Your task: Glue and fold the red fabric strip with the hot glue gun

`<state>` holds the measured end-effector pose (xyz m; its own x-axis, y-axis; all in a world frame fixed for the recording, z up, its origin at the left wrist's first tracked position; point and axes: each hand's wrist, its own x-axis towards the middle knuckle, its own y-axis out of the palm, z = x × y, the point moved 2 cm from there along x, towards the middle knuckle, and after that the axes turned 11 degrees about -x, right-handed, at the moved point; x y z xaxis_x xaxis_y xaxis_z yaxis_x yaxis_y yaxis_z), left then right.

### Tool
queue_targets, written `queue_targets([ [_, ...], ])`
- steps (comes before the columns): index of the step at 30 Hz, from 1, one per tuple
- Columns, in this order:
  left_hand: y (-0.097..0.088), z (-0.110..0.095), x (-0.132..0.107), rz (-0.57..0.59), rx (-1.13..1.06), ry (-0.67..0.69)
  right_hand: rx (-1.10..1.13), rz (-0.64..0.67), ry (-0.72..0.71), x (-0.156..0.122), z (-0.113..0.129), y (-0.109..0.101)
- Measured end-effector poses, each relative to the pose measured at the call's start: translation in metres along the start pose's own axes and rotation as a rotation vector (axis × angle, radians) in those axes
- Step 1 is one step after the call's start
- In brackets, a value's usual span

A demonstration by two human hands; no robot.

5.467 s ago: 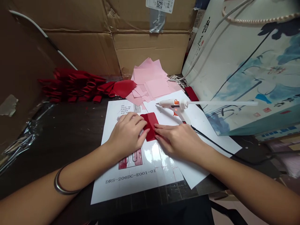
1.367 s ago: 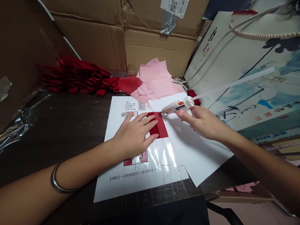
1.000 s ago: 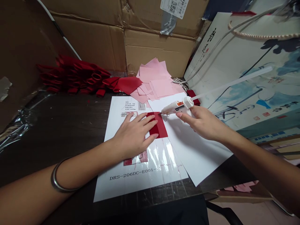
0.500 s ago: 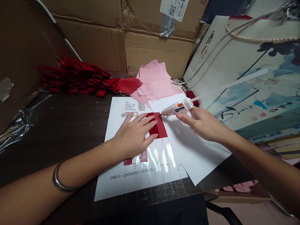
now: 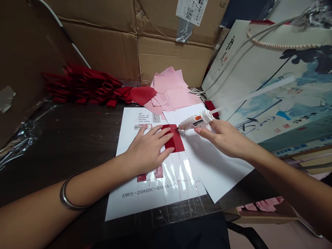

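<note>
Spread flat, my left hand (image 5: 149, 148) presses its fingertips on the left part of a small red fabric piece (image 5: 178, 143). The piece lies on a white printed sheet (image 5: 121, 207) under a clear glossy cover. My right hand (image 5: 224, 138) is wrapped around a white hot glue gun (image 5: 204, 119) with an orange mark. Its nozzle tip is at the upper right edge of the fabric; whether it touches is too small to tell. A clear glue stick (image 5: 216, 110) sticks out of its back. The trigger is hidden by my fingers.
Pink paper squares (image 5: 176, 86) lie in a loose pile at the back. Many rolled red fabric pieces (image 5: 85, 84) are stacked at the back left. Cardboard (image 5: 173, 57) walls the rear, and a painted paper bag (image 5: 259, 79) stands right. A grey cable (image 5: 230, 57) crosses before it.
The camera view has shifted slightly. My left hand stays on the red fabric, and the glue gun nozzle remains near its upper right edge.
</note>
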<state>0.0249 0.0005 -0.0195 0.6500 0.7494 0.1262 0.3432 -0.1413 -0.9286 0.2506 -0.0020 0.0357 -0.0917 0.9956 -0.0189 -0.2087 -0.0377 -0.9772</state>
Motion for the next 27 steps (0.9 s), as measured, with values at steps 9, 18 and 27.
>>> queue_targets([
  [9,0.0,0.0,0.0,0.005,0.015,0.004,0.079,0.063,0.042,-0.004,-0.004,0.003],
  [18,0.0,0.001,0.0,-0.003,-0.009,0.005,0.234,0.098,0.107,-0.038,-0.018,0.004],
  [27,0.002,0.004,0.001,0.002,0.004,0.019,0.263,0.173,0.125,-0.065,-0.021,0.006],
])
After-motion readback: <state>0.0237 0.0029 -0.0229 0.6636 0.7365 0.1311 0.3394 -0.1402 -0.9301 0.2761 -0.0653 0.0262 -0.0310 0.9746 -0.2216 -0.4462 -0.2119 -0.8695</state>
